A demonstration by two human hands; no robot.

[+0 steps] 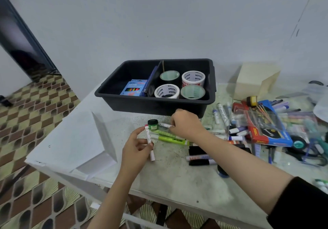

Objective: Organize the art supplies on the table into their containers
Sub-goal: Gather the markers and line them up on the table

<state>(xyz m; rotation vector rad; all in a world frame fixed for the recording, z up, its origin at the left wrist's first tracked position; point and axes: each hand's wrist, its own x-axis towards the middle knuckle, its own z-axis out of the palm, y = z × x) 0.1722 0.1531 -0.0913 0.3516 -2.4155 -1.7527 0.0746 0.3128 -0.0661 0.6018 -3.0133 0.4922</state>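
left hand (136, 150): fingers curled narrow around a slim white marker with a pink cap (148, 140), held nearly upright just above the table, cap end up.
right hand (186, 124): knuckles up, fingertips pinching the end of a short white pen (164, 125) that lies low over the tabletop, just in front of the tub.
table (177, 184): pale, speckled stone-like top, flat and matte, with dark flecks.
green jar (153, 124): small, round, with a glossy black lid, standing between the two hands and touching the white pen's far tip.
lime highlighters (170, 138): chunky plastic barrels lying side by side, partly under the right wrist.
black tub (156, 103): rectangular moulded plastic with rounded corners and a rolled rim, near the table's far edge.
tape rolls (166, 91): four wide rings standing flat in the tub's right half, two white with printed lettering, two dark with pale green cores.
neon box (134, 87): flat blue card carton in the tub's left half, leaning against a thin upright divider.
black markers (202, 159): thick cylinders lying by the right forearm.
loose pile (236, 131): markers and pens heaped at the right, beside a blue and red flat box (266, 133) under clear crinkled plastic.
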